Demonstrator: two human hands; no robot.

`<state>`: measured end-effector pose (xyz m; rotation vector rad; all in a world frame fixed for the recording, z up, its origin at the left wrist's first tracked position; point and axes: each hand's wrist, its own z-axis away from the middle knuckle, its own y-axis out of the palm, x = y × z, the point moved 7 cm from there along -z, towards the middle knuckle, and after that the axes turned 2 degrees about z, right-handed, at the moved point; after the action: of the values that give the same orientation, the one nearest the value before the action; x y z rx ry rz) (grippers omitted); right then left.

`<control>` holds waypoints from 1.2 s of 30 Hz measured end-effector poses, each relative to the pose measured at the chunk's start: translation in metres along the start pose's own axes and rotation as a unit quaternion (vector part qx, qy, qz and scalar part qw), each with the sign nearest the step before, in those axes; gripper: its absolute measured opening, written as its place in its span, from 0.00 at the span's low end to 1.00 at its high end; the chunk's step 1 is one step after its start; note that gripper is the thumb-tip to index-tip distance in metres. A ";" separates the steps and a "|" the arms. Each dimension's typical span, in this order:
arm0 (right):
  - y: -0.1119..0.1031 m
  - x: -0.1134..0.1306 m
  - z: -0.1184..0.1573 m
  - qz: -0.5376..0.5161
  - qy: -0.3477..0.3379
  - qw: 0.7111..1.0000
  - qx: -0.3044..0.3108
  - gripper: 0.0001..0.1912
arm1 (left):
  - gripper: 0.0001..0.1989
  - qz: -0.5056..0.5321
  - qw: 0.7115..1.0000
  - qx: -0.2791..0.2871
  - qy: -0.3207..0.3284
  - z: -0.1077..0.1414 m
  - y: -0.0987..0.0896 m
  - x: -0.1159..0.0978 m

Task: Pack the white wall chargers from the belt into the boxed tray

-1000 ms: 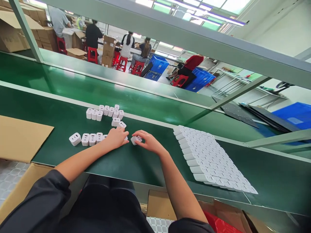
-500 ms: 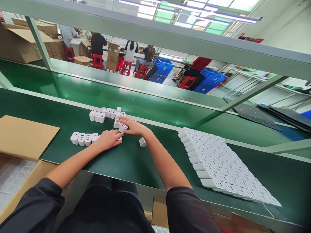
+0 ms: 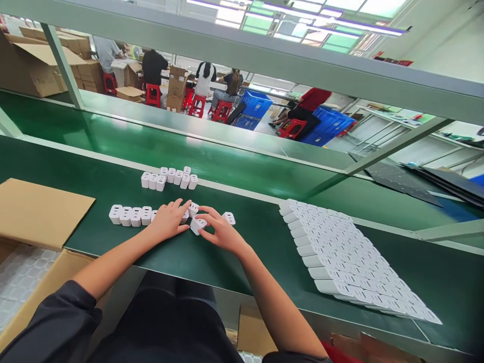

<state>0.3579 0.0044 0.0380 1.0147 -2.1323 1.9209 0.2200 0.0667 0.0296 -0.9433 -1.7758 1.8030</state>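
Chargers, white and slotted, stand on the green bench in the head view; the right hand, fingers half curled, grips one charger between thumb and fingertips; the left hand, loosely spread, touches the front row, its grip unclear; a back cluster stands beyond, a slanted block of chargers to the right.
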 end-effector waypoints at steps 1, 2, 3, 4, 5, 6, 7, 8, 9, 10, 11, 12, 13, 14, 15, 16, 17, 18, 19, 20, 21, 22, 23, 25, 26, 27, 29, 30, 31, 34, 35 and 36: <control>-0.003 0.000 0.005 0.003 0.010 1.000 -0.007 0.15 | 0.38 0.001 1.000 0.000 0.001 -0.001 0.000 -0.003; -0.006 -0.001 0.008 0.016 0.026 0.999 -0.012 0.13 | 0.37 0.001 1.000 -0.001 0.003 -0.004 0.000 -0.006; -0.009 -0.004 0.010 0.040 0.045 0.998 -0.017 0.13 | 0.37 0.002 1.000 -0.004 0.005 -0.007 0.000 -0.009; -0.011 -0.008 0.011 0.071 0.068 0.995 -0.025 0.12 | 0.36 0.003 1.000 -0.007 0.006 -0.012 0.000 -0.012; -0.013 -0.012 0.009 0.105 0.090 0.990 -0.035 0.12 | 0.35 0.005 1.000 -0.009 0.007 -0.016 0.001 -0.015; -0.014 -0.016 0.007 0.133 0.111 0.984 -0.047 0.11 | 0.33 0.008 1.000 -0.010 0.008 -0.021 0.002 -0.019; -0.015 -0.020 0.004 0.154 0.129 0.978 -0.059 0.10 | 0.30 0.012 1.000 -0.009 0.011 -0.025 0.003 -0.022; -0.014 -0.023 0.000 0.163 0.141 0.974 -0.070 0.10 | 0.26 0.017 1.000 -0.007 0.017 -0.028 0.005 -0.024; -0.012 -0.025 -0.003 0.161 0.147 0.973 -0.078 0.09 | 0.23 0.023 0.999 -0.003 0.026 -0.030 0.006 -0.027; -0.009 -0.027 -0.007 0.147 0.148 0.974 -0.085 0.08 | 0.20 0.030 0.999 0.000 0.037 -0.031 0.007 -0.029; -0.005 -0.028 -0.009 0.125 0.144 0.978 -0.090 0.07 | 0.18 0.037 0.998 0.003 0.048 -0.030 0.006 -0.030; -0.002 -0.028 -0.010 0.096 0.138 0.981 -0.094 0.07 | 0.17 0.045 0.997 0.004 0.058 -0.028 0.005 -0.031; 0.000 -0.028 -0.011 0.063 0.131 0.985 -0.096 0.06 | 0.17 0.052 0.996 0.004 0.066 -0.025 0.002 -0.030; 0.003 -0.027 -0.010 0.031 0.125 0.987 -0.096 0.06 | 0.18 0.059 0.996 0.002 0.071 -0.022 -0.003 -0.029; 0.004 -0.026 -0.008 0.004 0.120 0.988 -0.095 0.06 | 0.19 0.067 0.995 0.000 0.073 -0.020 -0.008 -0.025; 0.003 -0.024 -0.006 -0.014 0.116 0.989 -0.095 0.07 | 0.20 0.073 0.995 -0.004 0.067 -0.019 -0.014 -0.019; 0.002 -0.023 -0.003 -0.024 0.113 0.989 -0.097 0.07 | 0.21 0.077 0.996 -0.010 0.054 -0.018 -0.021 -0.010; -0.001 -0.021 -0.001 -0.028 0.111 0.988 -0.101 0.07 | 0.22 0.078 0.996 -0.016 0.032 -0.019 -0.028 0.004; -0.005 -0.019 0.002 -0.027 0.112 0.987 -0.108 0.08 | 0.23 0.075 0.997 -0.021 0.000 -0.021 -0.035 0.020; -0.009 -0.017 0.003 -0.025 0.113 0.987 -0.116 0.09 | 0.24 0.070 0.996 -0.026 -0.040 -0.023 -0.040 0.040; -0.013 -0.015 0.002 -0.021 0.113 0.986 -0.120 0.10 | 0.25 0.063 0.994 -0.027 -0.084 -0.026 -0.045 0.062; -0.017 -0.013 0.000 -0.016 0.110 0.987 -0.118 0.10 | 0.28 0.058 0.990 -0.023 -0.128 -0.029 -0.048 0.085; -0.019 -0.010 -0.006 -0.010 0.103 0.988 -0.111 0.11 | 0.31 0.055 0.984 -0.014 -0.170 -0.031 -0.048 0.107; -0.020 -0.003 -0.025 0.011 0.084 0.993 -0.085 0.12 | 0.37 0.057 0.971 0.011 -0.233 -0.036 -0.046 0.143; -0.020 0.001 -0.038 0.022 0.076 0.994 -0.070 0.14 | 0.39 0.062 0.965 0.025 -0.253 -0.039 -0.043 0.157; -0.019 0.004 -0.054 0.035 0.070 0.995 -0.054 0.15 | 0.39 0.068 0.961 0.039 -0.266 -0.042 -0.040 0.166; -0.013 0.010 -0.089 0.067 0.063 0.996 -0.016 0.18 | 0.35 0.082 0.956 0.066 -0.274 -0.047 -0.032 0.177; -0.008 0.012 -0.107 0.088 0.060 0.994 0.009 0.20 | 0.32 0.089 0.955 0.075 -0.272 -0.049 -0.028 0.178; -0.002 0.014 -0.125 0.110 0.055 0.992 0.034 0.22 | 0.29 0.095 0.955 0.081 -0.267 -0.050 -0.025 0.179; 0.016 0.017 -0.168 0.148 0.036 0.985 0.084 0.28 | 0.25 0.108 0.960 0.085 -0.246 -0.052 -0.023 0.177; 0.020 0.017 -0.178 0.151 0.031 0.984 0.091 0.30 | 0.24 0.113 0.961 0.086 -0.237 -0.052 -0.023 0.176; 0.025 0.016 -0.185 0.153 0.027 0.983 0.096 0.32 | 0.23 0.118 0.962 0.088 -0.228 -0.052 -0.024 0.175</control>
<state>0.2678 0.1672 0.0619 0.6809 -2.2135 2.3004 0.1361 0.2310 0.0275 -0.7333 -1.7703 2.4456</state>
